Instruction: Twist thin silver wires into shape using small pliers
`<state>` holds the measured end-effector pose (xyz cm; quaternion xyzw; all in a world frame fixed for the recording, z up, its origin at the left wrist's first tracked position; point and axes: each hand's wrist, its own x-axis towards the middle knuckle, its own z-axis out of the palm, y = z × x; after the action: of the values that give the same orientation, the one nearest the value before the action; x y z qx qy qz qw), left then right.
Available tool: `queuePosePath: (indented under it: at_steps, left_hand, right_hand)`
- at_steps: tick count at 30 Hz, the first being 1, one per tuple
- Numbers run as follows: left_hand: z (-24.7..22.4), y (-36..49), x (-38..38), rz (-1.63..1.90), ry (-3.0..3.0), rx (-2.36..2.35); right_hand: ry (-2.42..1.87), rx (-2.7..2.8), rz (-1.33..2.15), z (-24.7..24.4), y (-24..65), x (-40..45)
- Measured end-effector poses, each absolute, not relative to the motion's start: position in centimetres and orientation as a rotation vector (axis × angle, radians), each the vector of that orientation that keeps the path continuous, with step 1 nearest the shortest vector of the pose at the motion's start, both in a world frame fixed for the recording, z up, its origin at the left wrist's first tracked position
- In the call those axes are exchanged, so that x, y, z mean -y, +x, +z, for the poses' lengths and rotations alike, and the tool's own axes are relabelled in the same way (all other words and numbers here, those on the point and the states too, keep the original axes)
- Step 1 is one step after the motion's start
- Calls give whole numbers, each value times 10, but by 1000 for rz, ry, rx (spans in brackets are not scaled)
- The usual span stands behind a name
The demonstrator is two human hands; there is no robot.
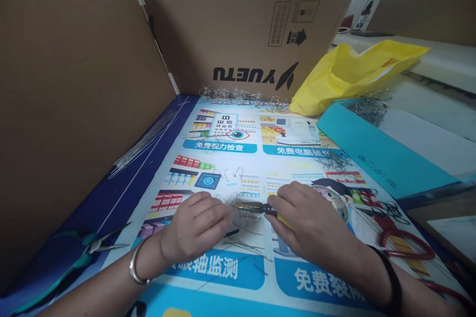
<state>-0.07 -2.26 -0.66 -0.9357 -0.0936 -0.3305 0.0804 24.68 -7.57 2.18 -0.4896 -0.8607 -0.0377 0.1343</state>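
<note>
My right hand (305, 213) is wrapped round a pair of pliers (255, 207) with yellow handles, the jaws pointing left. Close to the jaw tips, my left hand (203, 223) is closed with its fingers pressed together. Thin wire (241, 218) shows at its fingertips and the plier jaws; how the fingers grip it is partly hidden. Loose wire pieces (247, 247) lie on the printed poster (256, 302) under and between both hands.
Teal-handled long-nose pliers (89, 252) lie open at left, near a bundle of straight wires (145, 141). Red-handled scissors (407, 242) are at right. Wire tangles (332, 161), a yellow bag (334, 79) and a teal box (383, 148) sit beyond. Cardboard walls (238, 25) border the back and left.
</note>
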Motion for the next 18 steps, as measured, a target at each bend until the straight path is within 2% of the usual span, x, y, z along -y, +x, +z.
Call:
queuePosePath:
  at_steps: [13,18]
  left_hand:
    - [-14,1,23,-977,-2806,407]
    - [-18,5,24,-1162,-2791,551]
  right_hand:
    - [-1396,2474,-358,21,245,76]
    - [-1753,2448,-349,6,264,62]
